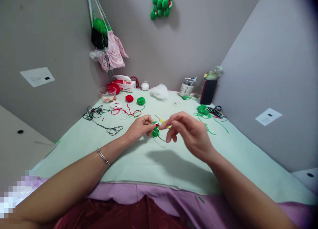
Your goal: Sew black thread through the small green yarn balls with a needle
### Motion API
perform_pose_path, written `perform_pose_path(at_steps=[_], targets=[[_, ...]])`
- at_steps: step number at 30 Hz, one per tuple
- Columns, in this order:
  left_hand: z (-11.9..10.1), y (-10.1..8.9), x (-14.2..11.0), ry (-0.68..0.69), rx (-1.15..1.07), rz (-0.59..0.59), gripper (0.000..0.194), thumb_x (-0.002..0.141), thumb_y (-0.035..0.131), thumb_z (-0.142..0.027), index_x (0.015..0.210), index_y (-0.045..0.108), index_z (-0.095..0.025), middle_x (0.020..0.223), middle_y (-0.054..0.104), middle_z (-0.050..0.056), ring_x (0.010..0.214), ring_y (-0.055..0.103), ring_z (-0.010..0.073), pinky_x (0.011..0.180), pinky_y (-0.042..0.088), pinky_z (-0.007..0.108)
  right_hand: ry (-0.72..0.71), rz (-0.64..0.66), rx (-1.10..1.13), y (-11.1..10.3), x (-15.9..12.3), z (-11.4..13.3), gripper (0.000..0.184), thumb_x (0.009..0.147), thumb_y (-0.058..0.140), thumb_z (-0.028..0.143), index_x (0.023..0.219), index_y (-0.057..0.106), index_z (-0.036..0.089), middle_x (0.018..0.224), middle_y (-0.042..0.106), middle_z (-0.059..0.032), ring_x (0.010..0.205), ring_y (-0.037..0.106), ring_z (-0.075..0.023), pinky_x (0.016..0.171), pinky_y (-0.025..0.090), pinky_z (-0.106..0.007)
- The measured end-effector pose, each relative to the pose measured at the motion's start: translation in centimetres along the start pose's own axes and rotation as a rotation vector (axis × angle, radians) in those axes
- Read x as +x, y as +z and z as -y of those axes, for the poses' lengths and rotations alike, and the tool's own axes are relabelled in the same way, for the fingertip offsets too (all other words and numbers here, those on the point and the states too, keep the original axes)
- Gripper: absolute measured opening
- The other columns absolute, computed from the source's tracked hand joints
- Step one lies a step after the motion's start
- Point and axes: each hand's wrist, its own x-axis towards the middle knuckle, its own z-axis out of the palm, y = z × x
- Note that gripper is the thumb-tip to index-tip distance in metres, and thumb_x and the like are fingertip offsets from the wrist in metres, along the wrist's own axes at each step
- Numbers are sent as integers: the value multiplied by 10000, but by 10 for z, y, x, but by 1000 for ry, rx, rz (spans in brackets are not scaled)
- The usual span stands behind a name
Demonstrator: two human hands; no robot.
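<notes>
My left hand is closed, pinching a small green crocheted piece with red and white parts between thumb and fingers, just above the table. My right hand is close on its right, index finger stretched to the edge of the piece and the other fingers curled. A dark strand of yarn bows from the piece to the right fingertips, which appear to hold it. Behind the hands lies a crochet hook with a yellow handle, partly hidden by my right hand.
Tangled dark yarn lies at left, near a clear tub. Behind are a red yarn ball, a green one, white stuffing and a tissue box. A pen can, phone and green crocheted piece occupy the right.
</notes>
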Motion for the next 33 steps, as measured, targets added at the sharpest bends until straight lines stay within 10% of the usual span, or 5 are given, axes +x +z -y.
perform_pose_path(at_steps=[8,16,21,27,33], targets=[[8,-19,11,65,128,-118,169,739,653,-266,731,507,-181,525,534,-57,477,475,86,512,357,214,81,-485,577,-90,11,7,152,844,687,286,781,568,216,465,316,91,359,239,-28,346,140,-205],[14,-30,19,27,77,-189,199,714,678,-294,752,518,-181,540,554,-55,488,499,94,533,394,229,-23,-804,761,-139,6,-16,142,811,677,89,737,611,191,492,316,81,434,153,-27,418,169,-213],[4,-23,12,11,-56,-132,280,700,762,-381,820,656,-151,727,653,3,652,595,119,707,490,286,3,-798,519,-111,13,-26,105,749,755,196,784,655,195,554,413,48,472,321,-69,444,215,-264],[-1,-13,5,14,-134,-64,323,710,793,-373,930,719,-149,841,723,58,758,654,169,816,516,366,1,-262,-104,-32,9,-18,60,893,641,225,879,695,206,744,599,-14,615,523,-111,549,389,-269],[-4,-6,1,37,-196,-27,283,706,808,-325,876,662,-151,797,700,25,716,650,143,774,540,336,-197,-98,-557,4,1,-25,136,927,571,160,891,701,181,770,569,-32,671,514,-119,589,377,-259]])
